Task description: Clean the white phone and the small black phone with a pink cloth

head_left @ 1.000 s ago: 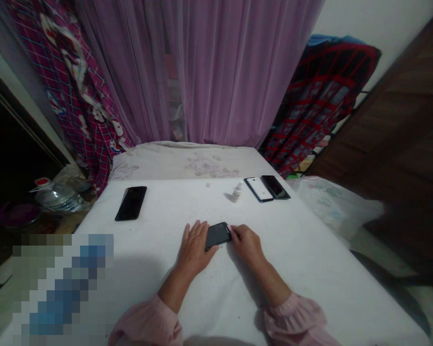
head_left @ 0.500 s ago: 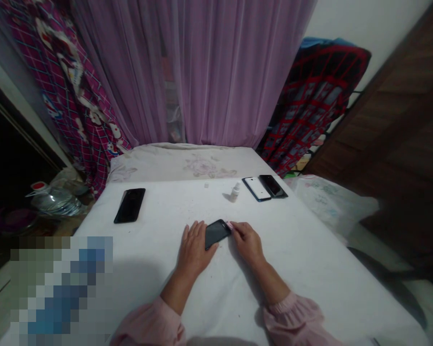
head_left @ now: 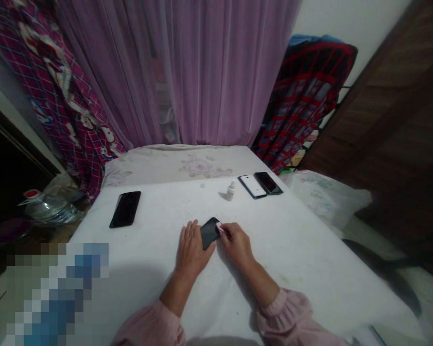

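A dark smartphone (head_left: pixel 210 233) lies at a slant on the white-covered table, its left end under my left hand (head_left: pixel 194 247). That hand's fingers and thumb grip the phone by its long edges. In my right hand (head_left: pixel 237 244) a small pink piece (head_left: pixel 220 228), perhaps an eraser or a folded cloth, is pinched between thumb and fingers. It touches the phone's far right end, near the camera or earpiece corner. My fingertips partly hide the pink piece, so its exact kind is unclear.
A small white bottle (head_left: pixel 231 191) stands beyond my hands. Right of it lie a white-backed phone (head_left: pixel 252 186) and a black phone (head_left: pixel 268 183); another black phone (head_left: pixel 125 209) is at left. A water jug (head_left: pixel 47 208) stands beside the table (head_left: pixel 159 202).
The pink piece has moved from the phone's right edge onto its end surface, with my right hand following. The whole view has shifted slightly; my left hand keeps its grip.
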The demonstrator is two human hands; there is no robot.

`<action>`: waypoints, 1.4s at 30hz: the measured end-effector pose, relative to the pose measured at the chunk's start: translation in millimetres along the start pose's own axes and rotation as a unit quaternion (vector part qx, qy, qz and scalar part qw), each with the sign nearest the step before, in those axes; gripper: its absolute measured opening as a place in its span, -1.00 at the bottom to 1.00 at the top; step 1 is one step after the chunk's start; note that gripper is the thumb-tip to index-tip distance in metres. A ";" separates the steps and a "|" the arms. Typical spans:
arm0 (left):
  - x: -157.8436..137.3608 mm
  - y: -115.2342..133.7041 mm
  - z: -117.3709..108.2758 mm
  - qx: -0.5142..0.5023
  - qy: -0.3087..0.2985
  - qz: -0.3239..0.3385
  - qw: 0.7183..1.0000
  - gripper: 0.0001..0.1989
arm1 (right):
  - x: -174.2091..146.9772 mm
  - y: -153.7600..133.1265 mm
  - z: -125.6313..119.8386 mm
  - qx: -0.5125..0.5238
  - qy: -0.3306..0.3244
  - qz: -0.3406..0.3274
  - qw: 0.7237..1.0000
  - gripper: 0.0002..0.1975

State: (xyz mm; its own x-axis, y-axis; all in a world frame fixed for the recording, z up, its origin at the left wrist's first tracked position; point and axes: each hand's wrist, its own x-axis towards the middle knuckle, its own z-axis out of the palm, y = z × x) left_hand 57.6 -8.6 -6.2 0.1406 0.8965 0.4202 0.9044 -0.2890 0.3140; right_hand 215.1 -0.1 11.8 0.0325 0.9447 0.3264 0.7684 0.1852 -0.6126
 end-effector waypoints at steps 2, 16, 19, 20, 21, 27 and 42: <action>-0.2 -0.1 1.7 -0.004 0.000 0.000 1.000 -0.52 | -4.2 -3.6 3.1 0.014 -0.001 -0.014 1.000 -0.81; -5.2 -19.3 -0.9 0.012 -0.074 0.025 0.997 -0.32 | 13.1 8.4 -14.3 0.023 -0.013 -0.017 1.000 -0.77; -9.0 -27.3 -2.2 0.017 -0.075 0.010 0.997 -0.32 | 7.3 6.6 -16.5 0.025 -0.029 -0.040 0.998 -0.75; -9.7 -28.7 -2.7 0.017 -0.073 0.008 0.997 -0.36 | 6.2 5.9 -16.0 0.017 -0.038 -0.046 0.998 -0.74; -10.1 -29.2 -3.3 0.017 -0.071 0.008 0.997 -0.41 | 5.9 5.1 -15.0 0.007 -0.047 -0.050 0.998 -0.73; -6.4 -18.7 -11.4 0.019 -0.066 -0.003 0.998 -0.50 | 24.9 -2.6 -3.2 -0.053 -0.062 -0.049 0.995 -0.80; -8.1 -24.4 -7.4 0.010 -0.071 0.008 0.997 -0.47 | 12.7 8.4 -10.9 -0.029 -0.062 -0.064 0.996 -0.76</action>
State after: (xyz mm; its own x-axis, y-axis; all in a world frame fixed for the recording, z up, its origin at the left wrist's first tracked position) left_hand 31.3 -11.4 -10.9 0.2086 0.9307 0.3004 0.9090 -0.2978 0.2915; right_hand 228.9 10.4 18.7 -0.1453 0.9412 0.3050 0.7968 0.2940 -0.5278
